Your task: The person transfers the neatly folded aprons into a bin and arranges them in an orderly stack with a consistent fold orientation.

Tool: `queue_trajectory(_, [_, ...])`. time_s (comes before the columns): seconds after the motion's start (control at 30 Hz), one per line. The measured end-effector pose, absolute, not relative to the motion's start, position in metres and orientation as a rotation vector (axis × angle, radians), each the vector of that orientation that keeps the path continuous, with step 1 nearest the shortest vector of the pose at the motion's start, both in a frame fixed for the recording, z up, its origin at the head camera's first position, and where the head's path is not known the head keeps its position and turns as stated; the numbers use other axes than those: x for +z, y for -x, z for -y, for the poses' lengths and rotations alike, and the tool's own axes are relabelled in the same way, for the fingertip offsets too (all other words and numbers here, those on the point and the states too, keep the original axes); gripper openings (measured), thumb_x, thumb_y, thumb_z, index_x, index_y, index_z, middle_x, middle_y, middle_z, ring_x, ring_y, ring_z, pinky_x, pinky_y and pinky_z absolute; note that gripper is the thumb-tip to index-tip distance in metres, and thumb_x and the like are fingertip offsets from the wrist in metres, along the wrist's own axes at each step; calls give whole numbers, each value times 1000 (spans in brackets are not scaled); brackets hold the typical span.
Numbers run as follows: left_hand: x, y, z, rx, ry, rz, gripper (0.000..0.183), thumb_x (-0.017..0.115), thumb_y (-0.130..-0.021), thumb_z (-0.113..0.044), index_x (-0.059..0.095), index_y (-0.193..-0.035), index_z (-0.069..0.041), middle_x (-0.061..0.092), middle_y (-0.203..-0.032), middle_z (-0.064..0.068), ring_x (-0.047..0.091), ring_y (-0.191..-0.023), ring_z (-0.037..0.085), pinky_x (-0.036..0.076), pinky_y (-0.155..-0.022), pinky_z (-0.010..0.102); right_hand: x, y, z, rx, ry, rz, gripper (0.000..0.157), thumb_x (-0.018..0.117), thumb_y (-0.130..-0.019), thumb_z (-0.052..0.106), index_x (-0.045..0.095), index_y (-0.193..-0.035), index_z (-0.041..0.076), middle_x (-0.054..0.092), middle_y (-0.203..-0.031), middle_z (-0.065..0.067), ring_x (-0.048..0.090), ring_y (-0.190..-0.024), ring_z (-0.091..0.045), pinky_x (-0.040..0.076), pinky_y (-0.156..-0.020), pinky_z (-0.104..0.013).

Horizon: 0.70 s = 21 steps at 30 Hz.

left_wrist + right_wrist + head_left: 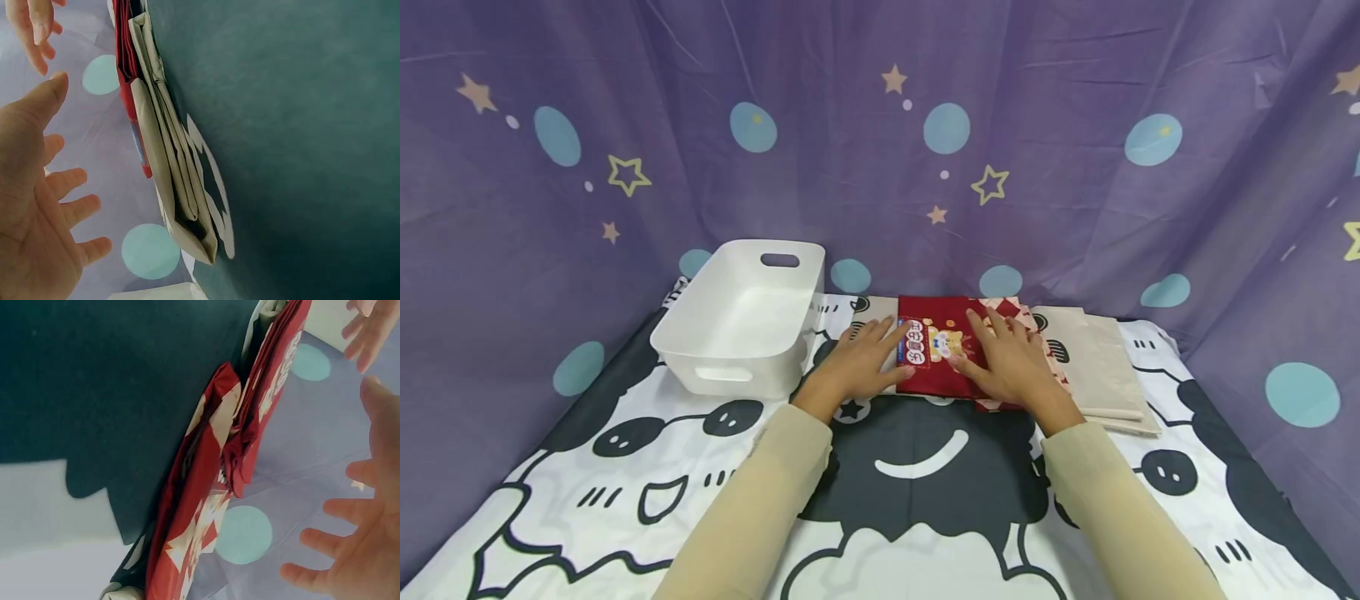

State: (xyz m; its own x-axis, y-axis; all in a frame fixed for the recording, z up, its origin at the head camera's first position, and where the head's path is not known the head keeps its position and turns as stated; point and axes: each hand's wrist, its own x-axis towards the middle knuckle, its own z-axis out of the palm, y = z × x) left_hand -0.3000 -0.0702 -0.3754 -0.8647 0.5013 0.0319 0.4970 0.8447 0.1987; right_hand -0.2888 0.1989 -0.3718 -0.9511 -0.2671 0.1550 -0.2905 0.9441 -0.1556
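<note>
A red folded fabric piece with a cartoon animal and lettering [934, 309] lies at the centre back of the table. To its left, partly beneath it, is a beige folded fabric piece [156, 131]. A red and cream patterned folded piece [200, 519] lies at its right. My left hand [861, 365] hovers over the left part of the row with fingers spread, apart from the fabric in the left wrist view. The right hand [1011, 362], also spread and holding nothing, is above the red and patterned pieces, partly covering them in the head view.
A white plastic basket [722, 348] with handle slots stands at the back left. Beige folded fabric pieces [1101, 362] lie stacked at the right. A black-and-white cartoon cloth [917, 517] covers the table, and a purple curtain [850, 50] hangs behind it.
</note>
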Motion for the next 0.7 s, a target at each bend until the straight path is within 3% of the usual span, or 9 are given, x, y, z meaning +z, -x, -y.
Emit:
queue_trajectory(0.47, [-385,319,54,278,-762,-2985,81,58,-99,-55,21,-165,-26,23,-168,11,27,-151,37,19,-121,61,-383,318,-209,354,-476,2910,71,68,-96,31,39,-156,8,47,-148,-26,46,-133,-48,34,-112,-66])
queue_trajectory(0.7, [-388,329,48,352,-721,-3012,77,60,-100,-49,26,-164,-23,36,-161,12,38,-141,34,30,-118,57,-388,330,-211,593,-466,2889,64,67,-97,21,42,-152,0,49,-146,-27,47,-135,-43,35,-114,-59])
